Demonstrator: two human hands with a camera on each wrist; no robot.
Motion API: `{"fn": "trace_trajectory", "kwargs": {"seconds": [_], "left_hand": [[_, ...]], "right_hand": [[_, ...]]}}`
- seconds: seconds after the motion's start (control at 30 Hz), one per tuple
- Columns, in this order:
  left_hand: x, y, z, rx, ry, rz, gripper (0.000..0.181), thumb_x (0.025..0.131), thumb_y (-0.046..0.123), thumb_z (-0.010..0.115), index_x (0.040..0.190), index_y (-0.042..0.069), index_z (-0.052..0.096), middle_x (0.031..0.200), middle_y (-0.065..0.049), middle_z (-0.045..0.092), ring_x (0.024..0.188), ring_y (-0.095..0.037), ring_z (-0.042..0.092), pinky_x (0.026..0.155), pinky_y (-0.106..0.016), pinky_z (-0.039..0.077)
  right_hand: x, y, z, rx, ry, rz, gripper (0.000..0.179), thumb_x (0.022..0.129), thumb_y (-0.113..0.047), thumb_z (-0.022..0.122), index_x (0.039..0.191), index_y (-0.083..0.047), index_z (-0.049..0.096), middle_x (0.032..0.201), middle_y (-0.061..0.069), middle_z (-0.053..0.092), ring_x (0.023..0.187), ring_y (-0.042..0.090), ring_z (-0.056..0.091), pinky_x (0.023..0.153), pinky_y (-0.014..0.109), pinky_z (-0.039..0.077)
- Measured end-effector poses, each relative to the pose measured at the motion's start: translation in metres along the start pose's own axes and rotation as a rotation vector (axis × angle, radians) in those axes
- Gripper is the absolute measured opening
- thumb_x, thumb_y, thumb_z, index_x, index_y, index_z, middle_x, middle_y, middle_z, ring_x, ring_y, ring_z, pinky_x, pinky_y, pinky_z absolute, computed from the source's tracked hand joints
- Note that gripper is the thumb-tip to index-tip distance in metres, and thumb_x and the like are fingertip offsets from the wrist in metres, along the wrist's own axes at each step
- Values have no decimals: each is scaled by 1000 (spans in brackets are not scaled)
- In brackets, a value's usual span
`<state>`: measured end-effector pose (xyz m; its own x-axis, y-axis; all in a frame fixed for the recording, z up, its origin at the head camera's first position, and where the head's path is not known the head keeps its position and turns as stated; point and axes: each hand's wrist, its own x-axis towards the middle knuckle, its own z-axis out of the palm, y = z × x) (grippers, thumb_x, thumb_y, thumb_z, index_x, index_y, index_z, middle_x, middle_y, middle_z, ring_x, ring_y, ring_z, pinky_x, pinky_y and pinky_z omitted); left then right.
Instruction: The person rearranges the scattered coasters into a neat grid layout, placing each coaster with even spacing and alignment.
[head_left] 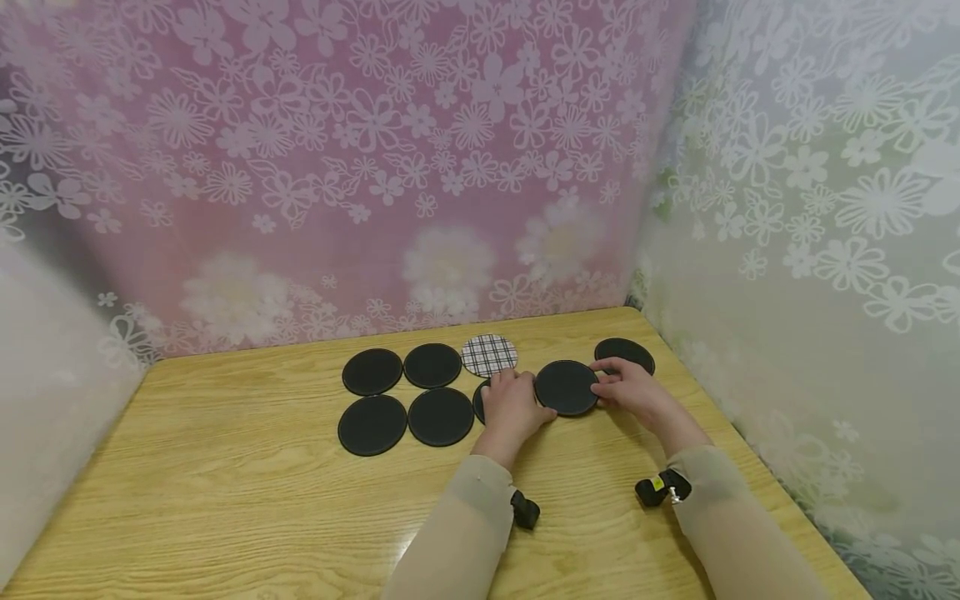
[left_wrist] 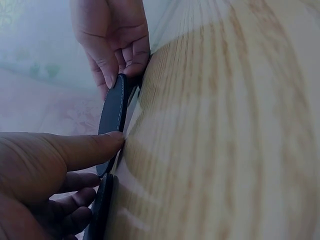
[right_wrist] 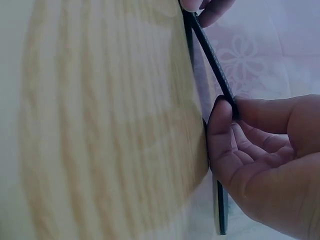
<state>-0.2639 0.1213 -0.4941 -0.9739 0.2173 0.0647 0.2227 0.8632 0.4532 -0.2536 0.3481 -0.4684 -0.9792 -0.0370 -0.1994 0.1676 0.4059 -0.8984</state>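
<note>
A black round coaster (head_left: 567, 388) with a stitched edge is between both hands, tilted with its right side lifted. My right hand (head_left: 632, 388) pinches its right edge between thumb and fingers, as the right wrist view shows. At its left edge, my left hand (head_left: 514, 410) holds it with the thumb (left_wrist: 102, 150) along the near rim. The other left fingers are bent over a neighbouring black coaster (left_wrist: 101, 210), which the hand partly hides in the head view. Behind my right hand lies another black coaster (head_left: 624, 354), partly covered by the fingers.
Several black coasters (head_left: 372, 425) lie edge to edge in two rows on the wooden table (head_left: 225, 500). A white coaster with black plaid lines (head_left: 490, 355) ends the back row. Flowered curtains (head_left: 420, 167) stand behind the table and along its sides.
</note>
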Motion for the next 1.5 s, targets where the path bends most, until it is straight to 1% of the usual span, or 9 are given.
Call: {"fn": "trace_trajectory", "kwargs": {"seconds": [0.1,0.2,0.33,0.57,0.73,0.9,1.1,1.27,1.5], "left_hand": [[0,0,-1,-9,0,-1,65,87,51,95,139,17,75,134,-6,63,127,-28,55,108,-52,42],[-1,0,-1,-10,-1,1,64,87,50,95,138,16,75,133,-7,63,126,-28,55,107,-52,42],[-2,0,-1,1,-4,4,64,87,51,95,137,15,75,133,-7,63,126,-29,55,107,-52,42],[-3,0,-2,6,-8,6,66,87,53,94,138,15,75,135,-8,64,127,-30,56,108,-53,41],[-1,-2,-1,-10,-12,12,67,86,53,95,138,15,75,135,-8,64,128,-30,56,111,-54,40],[0,-3,0,-19,-16,18,67,87,51,95,139,15,74,136,-9,64,129,-31,56,111,-55,40],[-3,-3,-5,-13,-14,26,64,88,50,94,138,16,74,135,-8,64,127,-30,56,111,-54,40],[-6,-3,-8,-10,-17,26,63,88,50,94,138,17,74,135,-7,64,126,-30,56,111,-53,40],[-6,-3,-9,-5,-24,29,63,88,50,94,137,16,74,133,-7,64,125,-29,56,109,-52,41]], "right_hand": [[-1,-2,1,-61,7,-16,52,109,2,65,157,12,46,124,24,61,94,20,66,81,33,60],[-1,-3,2,-158,20,-39,49,109,0,67,153,13,50,118,20,62,98,25,65,79,34,58],[-1,-2,3,-267,42,-60,45,108,-4,69,148,12,57,121,23,65,107,32,64,79,35,56],[1,-2,4,-363,47,-92,41,106,-4,71,142,14,61,119,24,66,109,37,63,81,39,55],[2,-4,6,-384,45,-84,40,106,-4,71,141,15,62,121,26,66,111,39,62,85,41,55],[0,-6,7,-375,48,-68,40,106,-2,72,140,16,62,122,28,66,111,39,63,85,39,55],[1,-7,8,-365,48,-64,40,104,-1,72,140,16,62,121,26,66,110,37,63,84,37,55],[3,-8,9,-391,39,-59,39,104,-1,72,138,15,62,115,22,65,105,35,60,84,39,53],[3,-11,10,-429,27,-56,40,105,-2,72,139,16,62,120,26,65,109,37,61,88,42,54]]}}
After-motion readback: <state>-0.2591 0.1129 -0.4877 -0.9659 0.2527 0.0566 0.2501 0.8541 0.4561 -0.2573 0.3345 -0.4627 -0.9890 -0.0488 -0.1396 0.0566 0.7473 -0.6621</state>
